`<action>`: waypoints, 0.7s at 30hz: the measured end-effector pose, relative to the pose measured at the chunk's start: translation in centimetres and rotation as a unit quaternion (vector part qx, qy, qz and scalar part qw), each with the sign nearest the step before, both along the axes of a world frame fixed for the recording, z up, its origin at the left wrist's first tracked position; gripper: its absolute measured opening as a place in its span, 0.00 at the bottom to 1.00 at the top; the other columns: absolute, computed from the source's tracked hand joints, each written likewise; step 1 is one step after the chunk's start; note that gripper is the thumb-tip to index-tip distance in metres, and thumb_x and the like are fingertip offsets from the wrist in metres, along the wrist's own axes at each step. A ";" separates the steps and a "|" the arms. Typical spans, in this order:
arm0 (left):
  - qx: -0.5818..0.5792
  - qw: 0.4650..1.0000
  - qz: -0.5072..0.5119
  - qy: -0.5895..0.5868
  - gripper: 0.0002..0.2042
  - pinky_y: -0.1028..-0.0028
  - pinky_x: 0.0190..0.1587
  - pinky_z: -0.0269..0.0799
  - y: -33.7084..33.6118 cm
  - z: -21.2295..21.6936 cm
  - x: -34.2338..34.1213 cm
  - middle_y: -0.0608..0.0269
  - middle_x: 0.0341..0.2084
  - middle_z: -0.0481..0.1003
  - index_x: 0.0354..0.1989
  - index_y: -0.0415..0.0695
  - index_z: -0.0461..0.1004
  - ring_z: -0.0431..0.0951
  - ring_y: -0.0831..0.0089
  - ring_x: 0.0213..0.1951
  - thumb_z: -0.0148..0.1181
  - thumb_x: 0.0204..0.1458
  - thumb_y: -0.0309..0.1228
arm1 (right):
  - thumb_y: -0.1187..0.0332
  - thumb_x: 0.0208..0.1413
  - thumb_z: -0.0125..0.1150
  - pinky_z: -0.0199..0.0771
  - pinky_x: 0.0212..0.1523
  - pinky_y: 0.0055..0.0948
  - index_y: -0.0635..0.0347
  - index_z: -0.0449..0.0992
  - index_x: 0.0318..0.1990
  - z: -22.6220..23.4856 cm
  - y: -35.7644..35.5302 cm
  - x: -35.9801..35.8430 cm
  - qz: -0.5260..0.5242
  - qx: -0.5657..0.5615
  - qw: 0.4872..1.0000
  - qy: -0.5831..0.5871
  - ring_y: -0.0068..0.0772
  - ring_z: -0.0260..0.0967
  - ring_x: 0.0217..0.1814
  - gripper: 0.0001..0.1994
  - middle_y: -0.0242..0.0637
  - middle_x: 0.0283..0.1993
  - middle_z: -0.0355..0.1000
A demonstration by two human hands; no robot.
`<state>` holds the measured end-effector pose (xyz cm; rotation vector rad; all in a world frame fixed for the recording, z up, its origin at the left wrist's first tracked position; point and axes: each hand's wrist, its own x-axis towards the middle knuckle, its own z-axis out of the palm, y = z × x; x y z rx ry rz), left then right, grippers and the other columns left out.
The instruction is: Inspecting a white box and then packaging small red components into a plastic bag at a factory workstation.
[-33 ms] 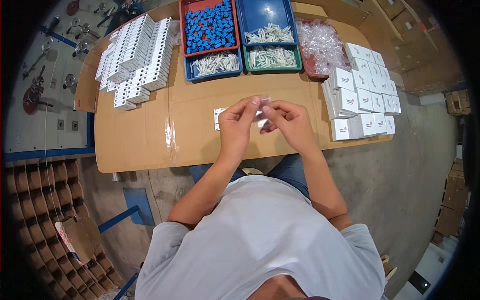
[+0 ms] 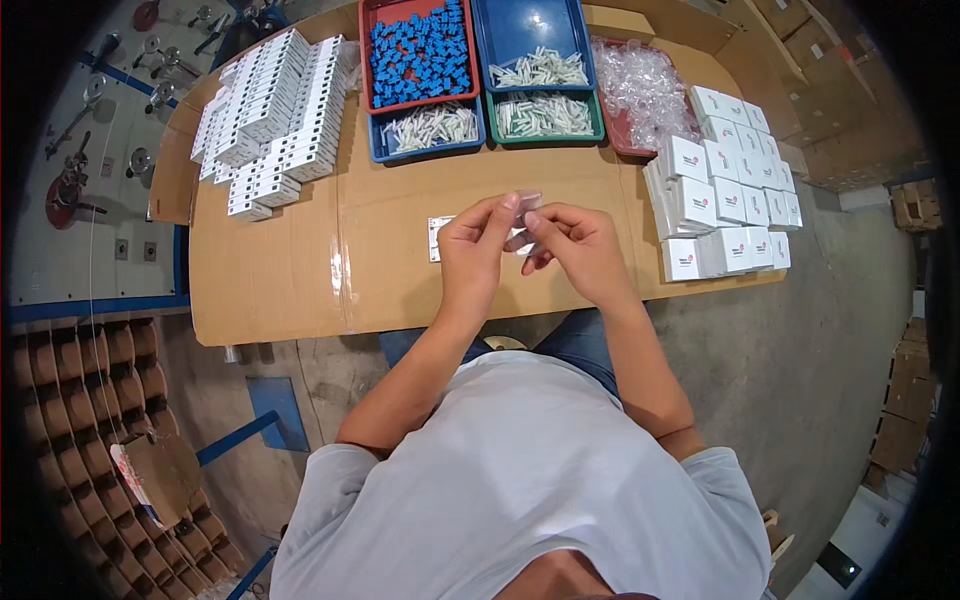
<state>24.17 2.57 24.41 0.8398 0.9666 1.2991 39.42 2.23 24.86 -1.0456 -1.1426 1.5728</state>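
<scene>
Above the cardboard-covered table, close in front of me, both hands meet at a small clear plastic bag [image 2: 527,201]. My left hand [image 2: 474,243] pinches it between thumb and fingers. Opposite, my right hand [image 2: 577,245] has its thumb and bent fingers closed on the bag's right side. What the bag holds is mostly hidden by my fingers. A flat white piece with small dark marks [image 2: 434,240] lies on the table, partly covered by my left hand.
White boxes [image 2: 285,110] stand stacked at left, with white square packs [image 2: 730,200] piled at right. Beyond are a red tray [image 2: 365,60] of blue parts, a blue tray [image 2: 376,142] and green tray [image 2: 598,125] of white plugs, and clear plastic pieces [image 2: 640,90] in another tray.
The fingers of my right hand have shifted slightly on the clear plastic bag, and the bag has tilted a little. My left hand has hardly moved.
</scene>
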 end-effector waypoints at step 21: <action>-0.029 0.999 -0.006 0.031 0.13 0.76 0.38 0.77 0.4 -1.3 -1.0 0.62 0.38 0.81 0.48 0.38 0.82 0.75 0.81 0.34 0.61 0.65 0.35 | 0.66 0.65 0.65 0.67 0.26 0.16 0.64 0.80 0.48 0.1 -0.1 1.3 -0.084 0.017 0.993 -0.075 0.12 0.68 0.28 0.11 0.27 0.32 0.78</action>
